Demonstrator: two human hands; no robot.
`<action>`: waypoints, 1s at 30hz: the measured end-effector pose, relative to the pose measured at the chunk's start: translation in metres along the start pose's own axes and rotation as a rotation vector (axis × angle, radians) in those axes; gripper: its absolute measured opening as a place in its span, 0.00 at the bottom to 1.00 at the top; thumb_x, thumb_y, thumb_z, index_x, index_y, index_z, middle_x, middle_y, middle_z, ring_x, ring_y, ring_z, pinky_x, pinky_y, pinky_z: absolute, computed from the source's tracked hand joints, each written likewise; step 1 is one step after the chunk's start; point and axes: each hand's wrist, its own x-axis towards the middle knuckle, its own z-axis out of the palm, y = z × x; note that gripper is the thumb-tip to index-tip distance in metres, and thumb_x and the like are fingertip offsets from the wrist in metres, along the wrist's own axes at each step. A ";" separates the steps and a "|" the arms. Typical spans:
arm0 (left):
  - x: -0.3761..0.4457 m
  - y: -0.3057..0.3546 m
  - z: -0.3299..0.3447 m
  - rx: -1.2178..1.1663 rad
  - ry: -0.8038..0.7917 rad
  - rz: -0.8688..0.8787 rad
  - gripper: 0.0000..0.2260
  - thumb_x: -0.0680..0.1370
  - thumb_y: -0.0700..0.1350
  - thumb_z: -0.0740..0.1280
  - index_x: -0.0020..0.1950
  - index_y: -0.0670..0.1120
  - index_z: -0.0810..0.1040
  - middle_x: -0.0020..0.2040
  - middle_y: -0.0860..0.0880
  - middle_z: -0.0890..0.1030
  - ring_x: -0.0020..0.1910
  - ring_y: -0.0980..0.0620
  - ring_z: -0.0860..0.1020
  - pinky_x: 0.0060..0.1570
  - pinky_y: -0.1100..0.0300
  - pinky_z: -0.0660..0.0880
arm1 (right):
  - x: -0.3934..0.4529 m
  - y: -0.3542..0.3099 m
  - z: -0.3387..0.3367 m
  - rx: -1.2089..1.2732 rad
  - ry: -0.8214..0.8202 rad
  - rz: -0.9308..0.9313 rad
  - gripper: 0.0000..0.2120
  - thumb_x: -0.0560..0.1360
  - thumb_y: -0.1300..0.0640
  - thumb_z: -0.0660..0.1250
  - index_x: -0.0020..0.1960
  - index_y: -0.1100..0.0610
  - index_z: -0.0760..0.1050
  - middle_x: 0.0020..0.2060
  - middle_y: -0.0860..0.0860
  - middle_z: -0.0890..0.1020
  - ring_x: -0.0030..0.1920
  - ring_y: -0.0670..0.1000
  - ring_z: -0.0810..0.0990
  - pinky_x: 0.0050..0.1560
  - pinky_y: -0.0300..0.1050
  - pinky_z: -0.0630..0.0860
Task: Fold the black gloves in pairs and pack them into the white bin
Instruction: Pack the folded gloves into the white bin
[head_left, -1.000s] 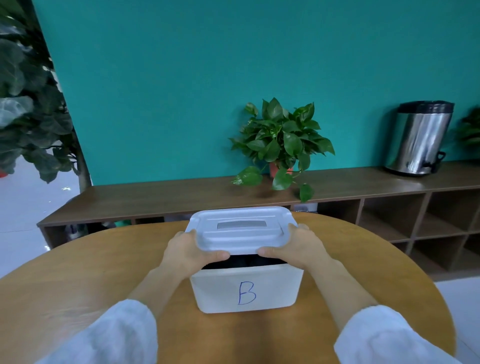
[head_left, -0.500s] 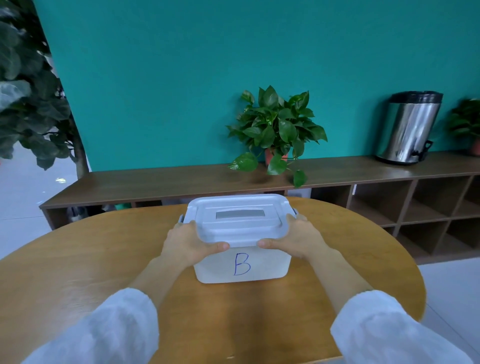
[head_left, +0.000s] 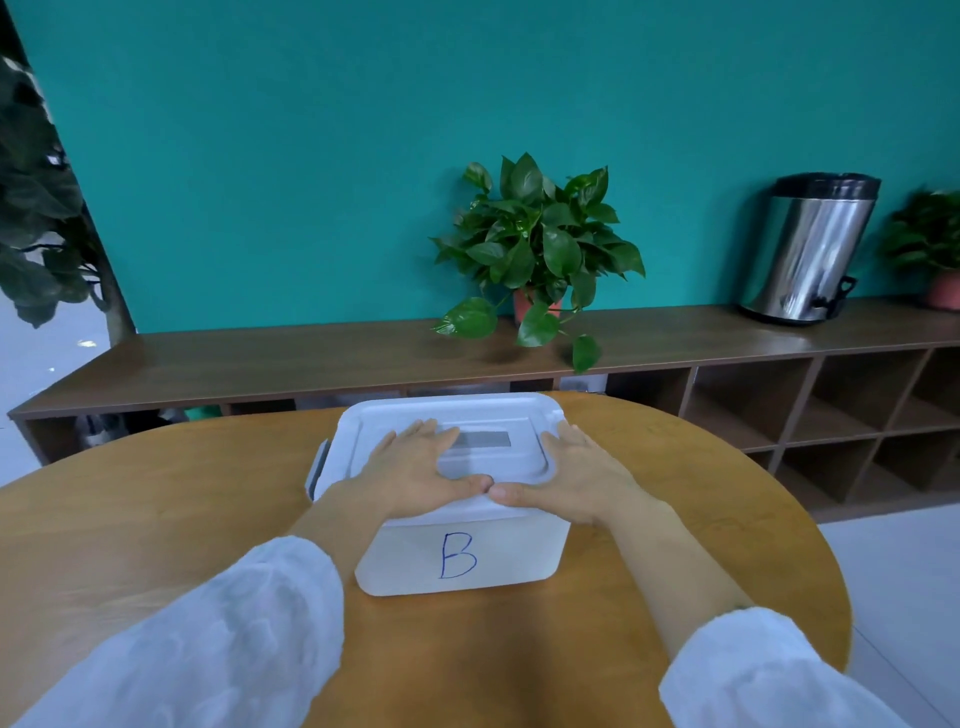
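The white bin (head_left: 498, 551), marked with a blue letter B on its front, stands in the middle of the round wooden table (head_left: 156, 530). Its white lid (head_left: 462, 410) sits flat on top and covers the opening. My left hand (head_left: 415, 475) lies palm down on the left half of the lid with straight fingers. My right hand (head_left: 576, 475) lies the same way on the right half. The two thumbs meet at the lid's front edge. No black gloves are in sight; the bin's inside is hidden.
Behind the table runs a low wooden shelf unit (head_left: 311, 358) along a teal wall. On it stand a potted green plant (head_left: 535, 249), a steel lidded container (head_left: 810, 249) and another plant (head_left: 930, 244) at far right. A tall leafy plant (head_left: 36, 208) stands at left.
The lid has come down from raised above the bin to flat on it. Both hands left the lid's front edge, where they gripped it, and now press flat on top.
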 end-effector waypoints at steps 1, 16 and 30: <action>0.003 0.000 0.000 -0.001 -0.015 -0.006 0.39 0.74 0.69 0.61 0.80 0.53 0.54 0.81 0.48 0.51 0.79 0.52 0.46 0.75 0.52 0.40 | 0.000 0.001 -0.001 -0.011 0.019 -0.010 0.58 0.60 0.20 0.60 0.79 0.54 0.54 0.79 0.49 0.49 0.78 0.52 0.47 0.76 0.52 0.53; 0.007 -0.003 -0.001 0.026 -0.054 0.015 0.41 0.73 0.72 0.60 0.80 0.54 0.53 0.81 0.50 0.49 0.79 0.53 0.45 0.76 0.52 0.40 | -0.001 0.034 0.025 0.788 0.155 0.047 0.56 0.50 0.32 0.80 0.72 0.45 0.62 0.58 0.42 0.77 0.59 0.48 0.77 0.58 0.50 0.78; 0.002 -0.003 0.006 0.026 0.019 0.054 0.40 0.75 0.71 0.57 0.80 0.53 0.52 0.81 0.50 0.49 0.79 0.52 0.44 0.76 0.53 0.42 | -0.006 0.026 0.010 0.267 0.197 -0.048 0.54 0.56 0.19 0.62 0.76 0.45 0.59 0.70 0.46 0.70 0.71 0.50 0.67 0.66 0.53 0.71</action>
